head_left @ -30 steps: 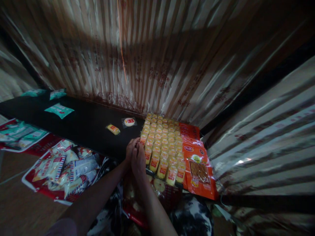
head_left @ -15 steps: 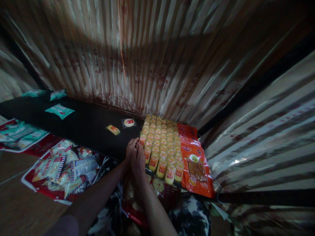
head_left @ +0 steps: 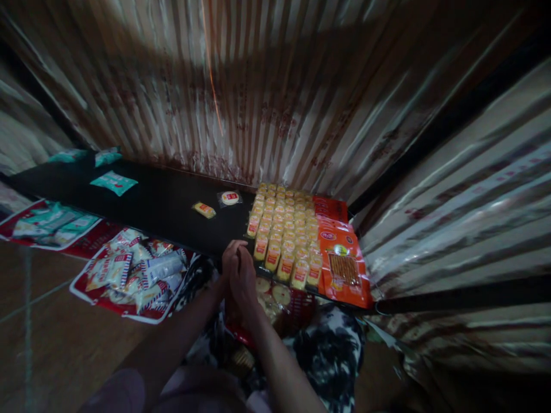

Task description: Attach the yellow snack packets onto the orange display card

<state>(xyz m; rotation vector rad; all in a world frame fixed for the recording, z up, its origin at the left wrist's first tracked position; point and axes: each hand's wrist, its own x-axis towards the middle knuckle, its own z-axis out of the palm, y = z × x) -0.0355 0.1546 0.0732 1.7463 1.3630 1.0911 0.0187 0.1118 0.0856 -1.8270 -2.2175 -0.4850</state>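
My left hand and my right hand are pressed together, fingers closed, just off the front edge of the black shelf. Whatever lies between them is hidden. Right of the hands, a block of several small yellow snack packets stands in rows on the shelf. Orange snack packs lie along that block's right side. Below the hands, on my lap, a red bag holds round snacks.
A single yellow packet and a round packet lie on the shelf, with teal packets further left. Two open red bags, one of white packets and one of teal packets, lie on the floor. Corrugated metal walls close in behind and right.
Both hands, still joined, have drawn back from the near-left corner of the yellow packets towards my body. The view has tilted down slightly.
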